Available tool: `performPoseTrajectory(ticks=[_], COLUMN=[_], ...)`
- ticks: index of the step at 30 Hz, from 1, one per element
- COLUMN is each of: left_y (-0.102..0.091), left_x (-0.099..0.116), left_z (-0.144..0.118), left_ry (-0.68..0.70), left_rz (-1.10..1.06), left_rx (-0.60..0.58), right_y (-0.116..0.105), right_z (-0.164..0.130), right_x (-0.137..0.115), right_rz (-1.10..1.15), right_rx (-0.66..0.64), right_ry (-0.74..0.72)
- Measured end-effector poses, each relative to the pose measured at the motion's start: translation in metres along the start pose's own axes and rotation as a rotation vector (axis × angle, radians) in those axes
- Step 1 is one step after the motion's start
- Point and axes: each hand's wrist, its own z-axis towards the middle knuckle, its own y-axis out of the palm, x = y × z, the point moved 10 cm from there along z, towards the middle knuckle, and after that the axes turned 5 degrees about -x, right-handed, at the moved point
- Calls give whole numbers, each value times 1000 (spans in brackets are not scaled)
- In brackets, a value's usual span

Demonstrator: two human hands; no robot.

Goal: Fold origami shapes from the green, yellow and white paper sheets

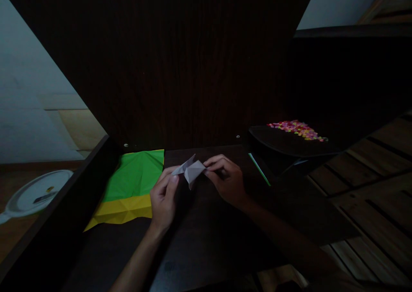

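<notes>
Two bare hands are pinching a small folded white paper (190, 170) just above a dark desk (206, 240): the left hand (164, 197) is gripping its near-left corner, the right hand (225, 178) is gripping its right edge. Left of the paper, a green sheet (137, 174) is overlapping a yellow sheet (124, 209). Right of it, colourful beads (298, 129) are sitting on a dark tray (283, 144).

Both forearms reach forward, the left hand (163, 197) and right hand (226, 179) near each other, fingers pinched inward toward the gap between them.
</notes>
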Motion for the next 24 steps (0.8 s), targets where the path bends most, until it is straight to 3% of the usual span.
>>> performPoseTrajectory(ticks=[3, 6, 12, 16, 19, 24], left_y=[4, 6, -5, -7, 1, 14], left_x=[24, 36, 34, 27, 21, 6], left_z=[-2, -5, -10, -12, -13, -9], left_ry=[177, 242, 284, 328, 285, 40], left_rz=[100, 137, 199, 147, 72, -179], left_rx=[-42, -70, 0, -89, -263, -447], right_y=[3, 4, -6, -10, -10, 1], right_z=[0, 0, 3, 4, 4, -4], right_x=[-9, -17, -23, -28, -27, -24], right_rz=[-7, -38, -92, -98, -126, -216], right_rx=[-69, -100, -38, -31, -56, -168], right_ry=[-104, -184, -258, -321, -326, -350])
